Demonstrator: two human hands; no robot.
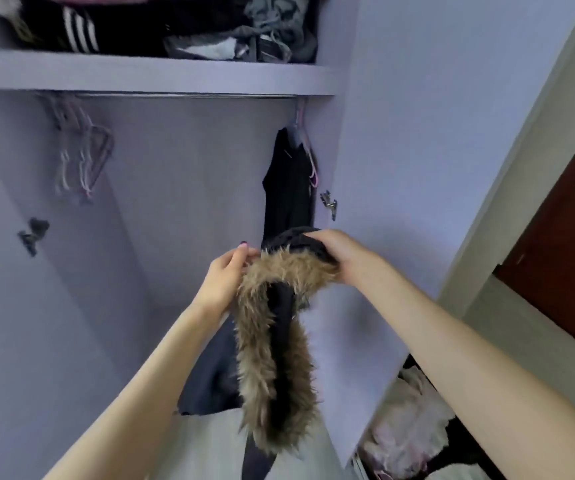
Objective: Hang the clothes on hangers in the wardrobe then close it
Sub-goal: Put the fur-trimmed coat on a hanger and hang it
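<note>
I hold a dark jacket [209, 372] with a brown fur-trimmed hood [272, 348] in front of the open lilac wardrobe [182, 174]. My left hand [225, 278] pinches the fur edge at its top left. My right hand [338, 254] grips the dark hood fabric at the top right. The jacket hangs down between my forearms. Several empty hangers [83, 150] dangle from the rail [182, 95] at the left. A black garment [289, 181] hangs on a pink hanger [313, 171] at the rail's right end.
The upper shelf [147, 72] is stuffed with folded clothes [161, 26]. The open wardrobe door [435, 150] stands to the right. A pile of pale and dark clothes [414, 427] lies at the lower right. A dark brown door [563, 258] is at the far right.
</note>
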